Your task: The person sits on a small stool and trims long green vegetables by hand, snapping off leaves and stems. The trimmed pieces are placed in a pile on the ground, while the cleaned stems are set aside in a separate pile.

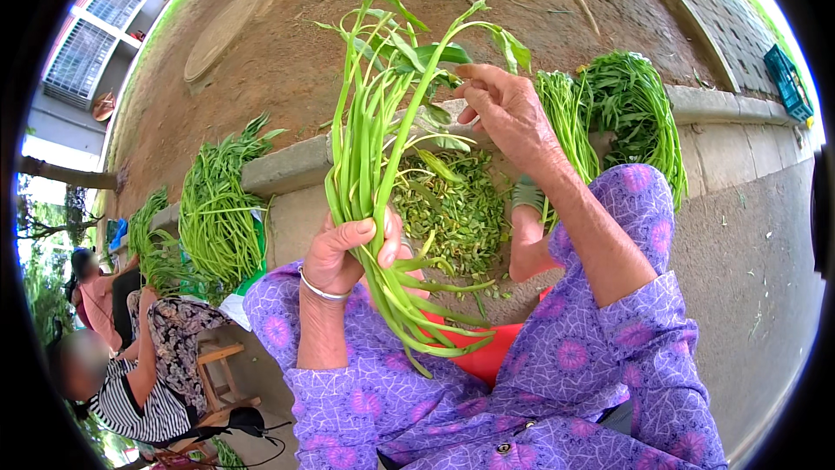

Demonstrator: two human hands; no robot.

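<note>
A bunch of long green water spinach [365,157] stands upright in my left hand [344,253], which is closed round its lower stems. The cut ends fan out below toward my lap, and the leafy tips droop at the top. My right hand [513,118] is at the leaves on the bunch's right side, its fingers curled. What they pinch, if anything, is hidden among the leaves. Beneath the bunch, a heap of plucked leaves and stem bits [461,213] covers the ground between my feet.
More water spinach piles [631,113] lean on the stone kerb [291,164] at right, with another pile [222,213] at left. Two people sit at the left, one in a striped top [143,400] on a wooden stool [217,374]. A teal crate [787,83] stands far right.
</note>
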